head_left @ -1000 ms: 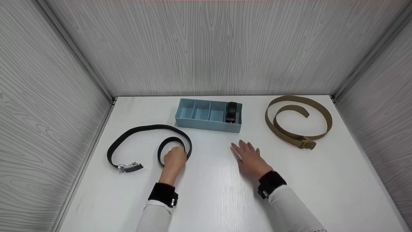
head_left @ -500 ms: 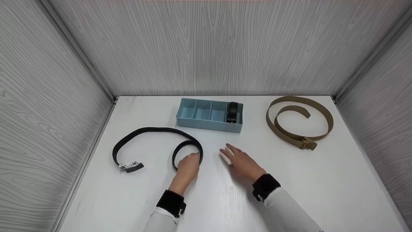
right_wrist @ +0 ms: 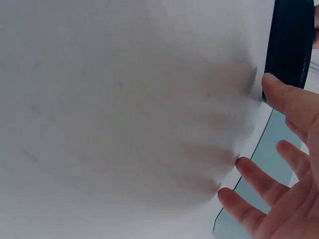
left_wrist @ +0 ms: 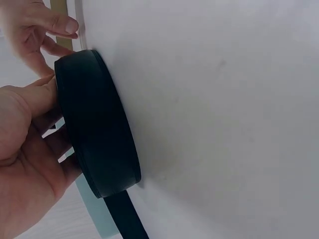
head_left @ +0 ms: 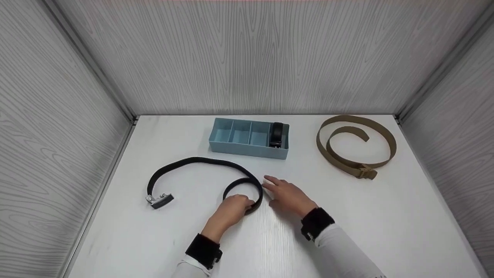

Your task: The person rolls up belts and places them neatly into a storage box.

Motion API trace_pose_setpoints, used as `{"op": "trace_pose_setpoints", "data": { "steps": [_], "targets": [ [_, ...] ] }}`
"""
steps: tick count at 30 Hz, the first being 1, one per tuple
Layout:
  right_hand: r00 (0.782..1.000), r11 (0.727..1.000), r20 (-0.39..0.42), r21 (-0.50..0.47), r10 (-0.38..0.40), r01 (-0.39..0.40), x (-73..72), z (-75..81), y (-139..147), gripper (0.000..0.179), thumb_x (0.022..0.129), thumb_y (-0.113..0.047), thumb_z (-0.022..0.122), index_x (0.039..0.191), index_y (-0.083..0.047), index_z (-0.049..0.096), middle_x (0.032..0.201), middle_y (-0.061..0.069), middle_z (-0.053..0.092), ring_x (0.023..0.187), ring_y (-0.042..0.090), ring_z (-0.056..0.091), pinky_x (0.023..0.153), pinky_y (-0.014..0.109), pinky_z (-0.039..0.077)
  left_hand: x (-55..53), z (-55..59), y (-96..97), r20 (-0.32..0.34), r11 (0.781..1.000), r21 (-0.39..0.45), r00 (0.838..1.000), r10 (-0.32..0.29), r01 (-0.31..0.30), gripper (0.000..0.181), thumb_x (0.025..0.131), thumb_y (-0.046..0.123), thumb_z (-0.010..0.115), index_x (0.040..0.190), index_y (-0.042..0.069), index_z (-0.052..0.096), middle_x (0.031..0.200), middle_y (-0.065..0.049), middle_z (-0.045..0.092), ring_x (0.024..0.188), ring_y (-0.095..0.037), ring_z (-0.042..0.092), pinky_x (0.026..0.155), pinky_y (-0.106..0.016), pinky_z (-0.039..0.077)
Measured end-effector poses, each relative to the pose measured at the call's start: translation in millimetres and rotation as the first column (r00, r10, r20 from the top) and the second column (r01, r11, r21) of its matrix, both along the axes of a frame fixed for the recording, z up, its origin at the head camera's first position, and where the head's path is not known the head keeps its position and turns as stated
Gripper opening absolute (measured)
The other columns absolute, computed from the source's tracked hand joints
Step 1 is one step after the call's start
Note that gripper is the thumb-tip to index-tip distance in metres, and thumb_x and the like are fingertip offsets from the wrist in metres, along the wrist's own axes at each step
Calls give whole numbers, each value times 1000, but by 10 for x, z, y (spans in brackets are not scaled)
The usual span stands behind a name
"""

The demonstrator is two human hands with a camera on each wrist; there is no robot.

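A black belt lies on the table with one end wound into a loose coil and its silver buckle at the other. My left hand reaches into that coil and grips its wall, with fingers inside the loop in the left wrist view. On the coil's right side, my right hand has its fingers extended, the index fingertip right at the belt. Its thumb overlaps the belt's edge in the right wrist view, while the other fingers spread over the table.
Behind the hands stands a light blue tray with several compartments; its rightmost one holds a rolled black item. A tan belt with a buckle lies loosely curled at the back right. Grey wood-grain panels enclose the table.
My left hand has moved right and nearer with the coil, dragging the belt and its buckle end along. My right hand has shifted left and now meets the coil.
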State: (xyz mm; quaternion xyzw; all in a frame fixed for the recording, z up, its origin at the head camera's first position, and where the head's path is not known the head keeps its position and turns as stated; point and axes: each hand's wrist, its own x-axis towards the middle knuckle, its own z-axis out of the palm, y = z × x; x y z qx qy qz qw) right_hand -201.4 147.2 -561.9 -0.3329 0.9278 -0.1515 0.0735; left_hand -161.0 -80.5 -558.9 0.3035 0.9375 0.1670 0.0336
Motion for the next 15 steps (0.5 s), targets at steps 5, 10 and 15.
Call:
{"op": "trace_pose_setpoints", "data": {
  "steps": [5,10,15],
  "targets": [
    [999,999,-17,-35,28,-29,12,16,-33,55,87,-18,75,137,-11,55,153,7,38,125,31,52,96,46,45,-1,-28,-52,-23,999,30,1000,20,-19,7,89,14,71,85,14,76,81,1,69,81,-20,67,72,-35,52],
    [996,996,-54,-52,70,-73,7,36,-73,51,87,-17,75,135,-15,58,151,7,41,125,29,53,96,44,46,-2,-12,-117,-5,997,60,999,40,-39,9,89,13,70,82,12,75,79,1,67,79,-20,66,72,-37,51],
    [985,989,-111,-58,130,-137,-3,15,-93,41,84,-13,77,124,-15,65,145,5,48,121,26,56,95,40,47,-12,25,-197,39,996,84,998,40,-43,13,88,7,66,77,11,72,75,2,62,73,-16,61,68,-37,50]
  ]
}}
